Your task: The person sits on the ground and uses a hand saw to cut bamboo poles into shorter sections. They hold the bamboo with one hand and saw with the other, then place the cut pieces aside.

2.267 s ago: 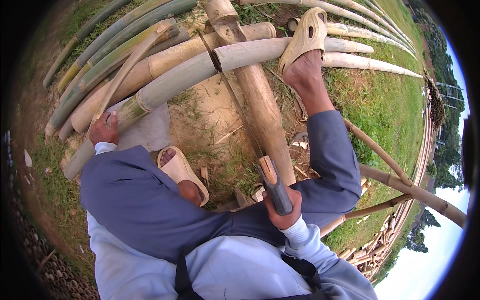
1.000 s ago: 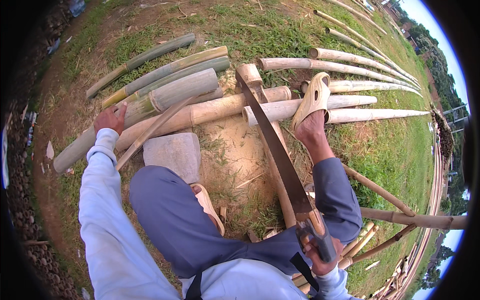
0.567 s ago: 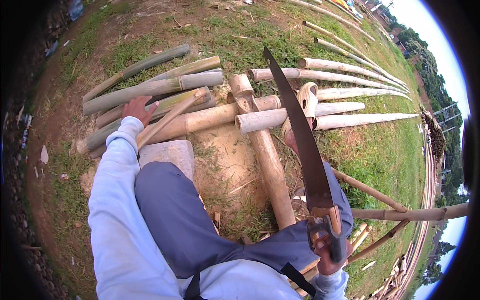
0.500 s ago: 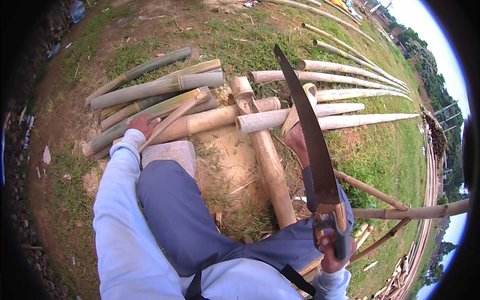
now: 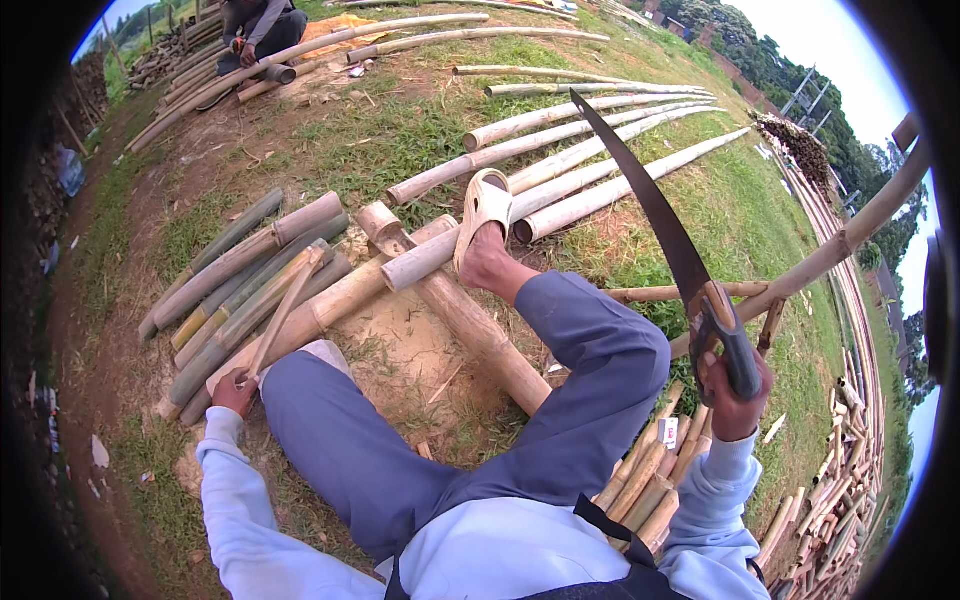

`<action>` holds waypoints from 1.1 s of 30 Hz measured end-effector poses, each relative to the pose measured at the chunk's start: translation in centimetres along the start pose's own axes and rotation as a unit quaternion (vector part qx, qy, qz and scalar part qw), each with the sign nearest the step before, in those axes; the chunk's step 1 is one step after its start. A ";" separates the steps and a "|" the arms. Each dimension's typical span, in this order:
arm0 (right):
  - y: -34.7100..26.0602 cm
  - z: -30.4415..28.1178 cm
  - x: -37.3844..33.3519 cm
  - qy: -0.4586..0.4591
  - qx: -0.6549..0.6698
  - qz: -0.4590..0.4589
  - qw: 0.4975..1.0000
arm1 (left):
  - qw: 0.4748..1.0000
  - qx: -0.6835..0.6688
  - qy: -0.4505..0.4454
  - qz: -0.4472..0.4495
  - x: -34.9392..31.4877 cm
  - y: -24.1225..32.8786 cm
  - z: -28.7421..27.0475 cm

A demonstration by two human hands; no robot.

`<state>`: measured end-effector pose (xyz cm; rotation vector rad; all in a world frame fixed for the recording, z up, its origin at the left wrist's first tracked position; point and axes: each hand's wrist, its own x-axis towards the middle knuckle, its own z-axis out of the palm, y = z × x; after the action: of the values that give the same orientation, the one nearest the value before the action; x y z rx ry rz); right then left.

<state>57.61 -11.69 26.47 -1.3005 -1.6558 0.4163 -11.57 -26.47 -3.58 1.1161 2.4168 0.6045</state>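
My right hand (image 5: 735, 395) grips the handle of a handsaw (image 5: 655, 200), its dark blade raised and pointing up and away. On the left, my left hand (image 5: 235, 391) is closed at the near end of a thin bamboo strip (image 5: 284, 318). That strip slants over a pile of cut bamboo lengths (image 5: 245, 300). My sandalled foot (image 5: 485, 225) rests against a pale bamboo pole (image 5: 430, 262), which lies across a notched bamboo post (image 5: 465, 318). The saw blade is apart from the bamboo.
Long bamboo poles (image 5: 590, 122) lie on the grass ahead. A bamboo frame (image 5: 820, 260) stands at my right, with cut bamboo pieces (image 5: 650, 480) beside my leg. Another person (image 5: 262, 30) crouches at the far left near more poles. Sawdust (image 5: 390, 345) covers the ground between my legs.
The view has tilted up and shifted, bringing the other person into sight. My left hand has slid toward the strip's near end. My right hand has lifted the saw away to the right.
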 end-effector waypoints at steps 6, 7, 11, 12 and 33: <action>3.6 -2.0 1.0 0.052 0.039 0.046 0.997 | 0.947 -0.288 -0.142 -0.023 -1.3 9.3 -2.4; 4.3 -1.3 1.2 0.049 0.075 0.066 0.994 | 0.945 -0.284 -0.153 0.052 -2.2 10.6 -3.0; 8.6 0.7 1.5 0.025 0.191 0.140 0.971 | 0.964 -0.152 -0.101 0.195 -6.1 16.9 -3.2; 9.9 1.2 1.6 0.019 0.246 0.150 0.957 | 0.970 -0.138 -0.083 0.183 -6.7 17.9 -2.8; 39.0 26.4 -8.1 -0.248 -0.258 0.186 0.915 | 0.953 -0.051 -0.057 0.295 1.0 35.3 -0.5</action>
<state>57.35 3.11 -18.93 -2.0516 -2.0223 0.5964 8.96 -5.16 15.65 1.7843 1.9141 0.8044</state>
